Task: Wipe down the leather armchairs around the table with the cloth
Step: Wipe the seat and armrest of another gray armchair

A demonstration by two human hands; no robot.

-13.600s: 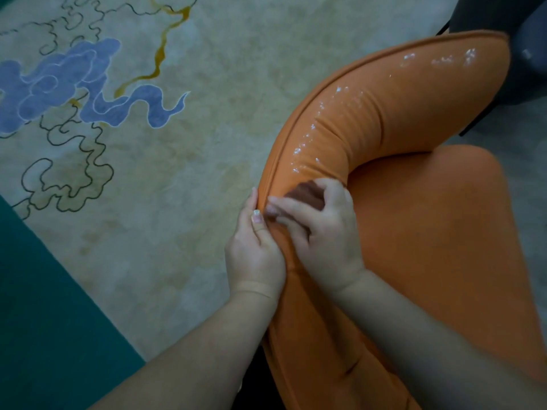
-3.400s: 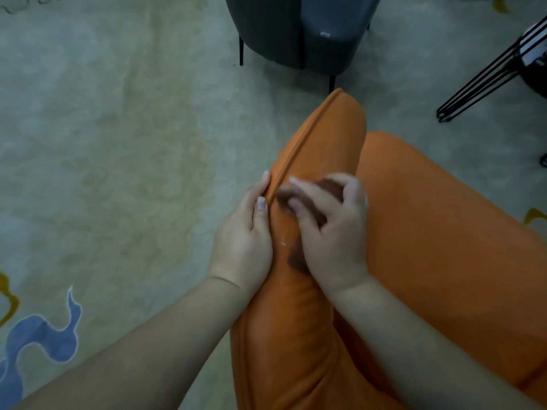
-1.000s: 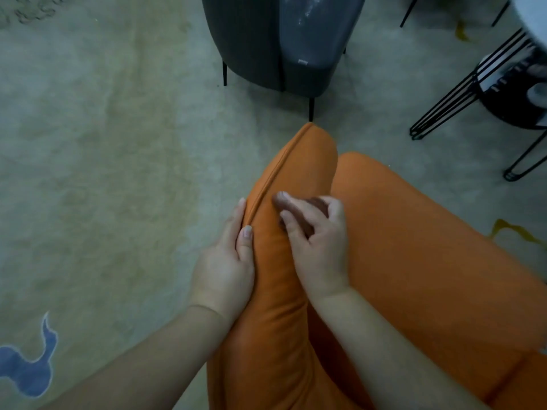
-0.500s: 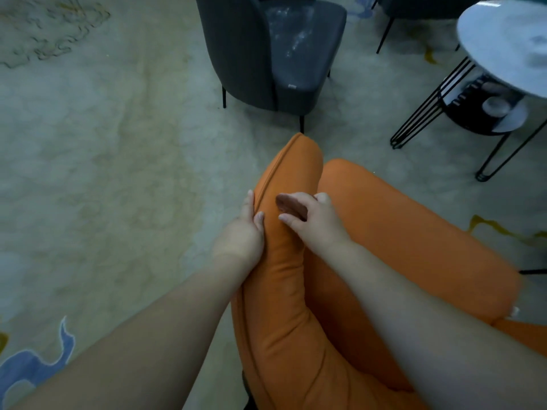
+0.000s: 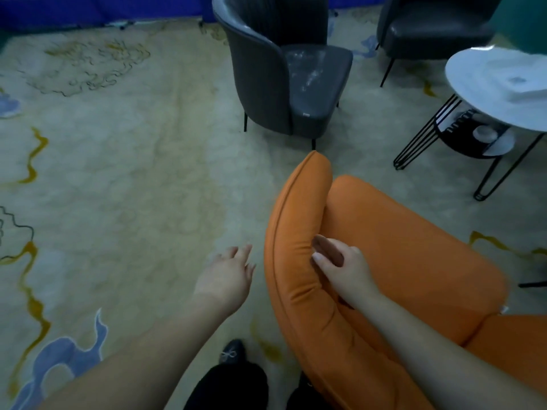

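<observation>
1. Right hand (image 5: 344, 269) curled round a small brown cloth (image 5: 328, 253), pressed against the inner side of the orange chair (image 5: 414, 261) arm, beside the seat cushion.
2. Left hand (image 5: 228, 276) off the chair, fingers relaxed and spread, holding nothing, hovering over the carpet (image 5: 118, 173) just beside the arm's outer edge.
3. Best done, as a guess: flatten the cloth for more contact, run long overlapping strokes along the arm toward its tip, press into the seam and the crease by the cushion, steady the arm with the free hand.
4. Grey chair (image 5: 296, 84) ahead with pale smears on its seat, likely needing a wipe; a second dark chair (image 5: 429, 31) beyond, by the round counter (image 5: 488, 93).
5. Small pale tag on the grey seat's front; no legible writing or brand anywhere.
</observation>
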